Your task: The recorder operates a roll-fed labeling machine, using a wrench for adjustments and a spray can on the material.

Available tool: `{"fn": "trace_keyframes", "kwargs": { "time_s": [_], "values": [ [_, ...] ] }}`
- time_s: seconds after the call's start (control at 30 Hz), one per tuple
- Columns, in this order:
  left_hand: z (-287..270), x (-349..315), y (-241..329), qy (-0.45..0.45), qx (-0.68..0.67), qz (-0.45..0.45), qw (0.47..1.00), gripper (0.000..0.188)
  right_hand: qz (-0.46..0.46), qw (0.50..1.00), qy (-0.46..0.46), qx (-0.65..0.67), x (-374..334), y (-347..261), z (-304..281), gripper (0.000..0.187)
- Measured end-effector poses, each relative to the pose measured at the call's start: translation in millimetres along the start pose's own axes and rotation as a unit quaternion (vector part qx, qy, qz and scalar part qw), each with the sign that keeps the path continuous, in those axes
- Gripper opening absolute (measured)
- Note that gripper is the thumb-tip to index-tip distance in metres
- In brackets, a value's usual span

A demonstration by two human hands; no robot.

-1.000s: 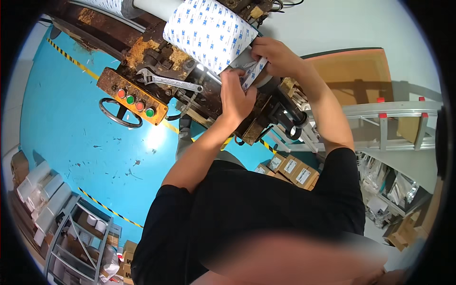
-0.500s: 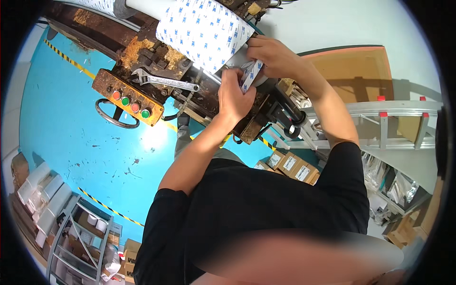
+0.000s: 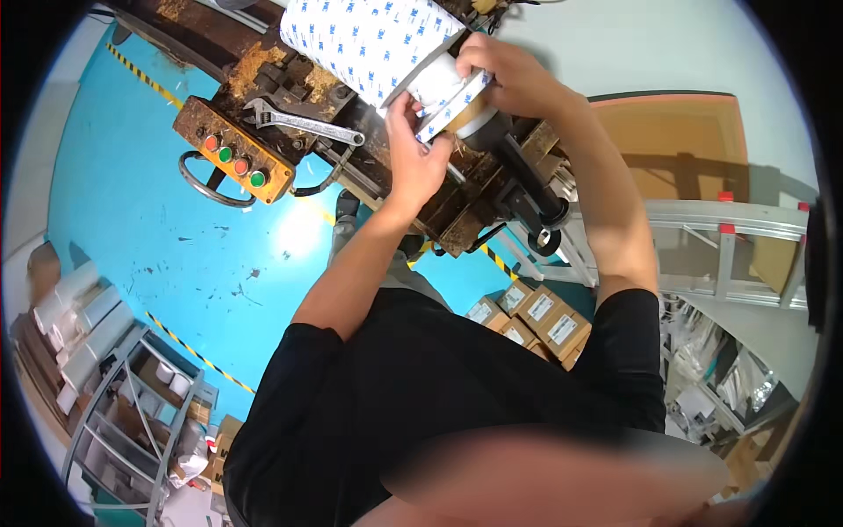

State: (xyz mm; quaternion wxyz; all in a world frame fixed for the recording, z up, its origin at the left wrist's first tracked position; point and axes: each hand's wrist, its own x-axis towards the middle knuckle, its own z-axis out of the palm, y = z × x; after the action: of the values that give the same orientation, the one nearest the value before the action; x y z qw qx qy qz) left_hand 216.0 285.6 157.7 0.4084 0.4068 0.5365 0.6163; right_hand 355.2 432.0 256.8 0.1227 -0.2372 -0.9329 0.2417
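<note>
A narrow roll of white tape with blue print (image 3: 450, 112) sits around the shaft beside a wide roll of the same printed material (image 3: 364, 44). My left hand (image 3: 416, 162) grips its near left side, thumb on one side and fingers on the other. My right hand (image 3: 518, 81) holds its far right side, fingers curled over the edge. White material (image 3: 436, 82) shows between the two rolls. A tan core (image 3: 471, 117) shows on the other side of the narrow roll, next to the black end of the shaft (image 3: 488, 132).
An adjustable wrench (image 3: 307, 126) lies on the rusty machine, above an orange control box with red and green buttons (image 3: 233, 158). A handwheel (image 3: 211, 184) juts out below it. Cardboard boxes (image 3: 540, 316) stand on the blue floor near me. A metal ladder (image 3: 738, 215) is at right.
The narrow roll has shifted away from the wide roll, opening a gap between them. Both hands have moved with it and spread farther apart. My view has shifted slightly.
</note>
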Motion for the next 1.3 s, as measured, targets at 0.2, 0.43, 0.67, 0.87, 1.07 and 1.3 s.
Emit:
{"fn": "trace_keyframes", "kwargs": {
  "time_s": [0.2, 0.43, 0.67, 0.87, 1.07, 1.3],
  "values": [
    [3, 0, 5, 0.007, -0.049, -0.042, 0.998, 0.056, 0.007, 0.999, -0.014, 0.042, 9, 7, 3, 0.018],
    [-4, 3, -13, 0.017, 0.043, 0.057, 0.997, 0.043, -0.031, 0.999, -0.03, -0.004, 9, 3, 3, 0.029],
    [-9, -4, -16, -0.04, 0.141, 0.114, 0.983, 0.045, 0.015, 0.999, -0.039, 0.021, -5, -11, -3, 0.041],
    [-8, -3, 6, -0.005, 0.161, 0.136, 0.978, 0.045, 0.045, 0.997, -0.051, 0.036, -16, -19, -9, 0.046],
    [-1, 1, 15, 0.002, 0.186, 0.119, 0.975, 0.046, 0.08, 0.991, -0.106, 0.015, -11, -14, -18, 0.041],
    [6, -10, 17, -0.014, 0.185, 0.1, 0.978, 0.04, 0.002, 0.996, -0.081, 0.025, -22, -6, -15, 0.038]
  ]
}}
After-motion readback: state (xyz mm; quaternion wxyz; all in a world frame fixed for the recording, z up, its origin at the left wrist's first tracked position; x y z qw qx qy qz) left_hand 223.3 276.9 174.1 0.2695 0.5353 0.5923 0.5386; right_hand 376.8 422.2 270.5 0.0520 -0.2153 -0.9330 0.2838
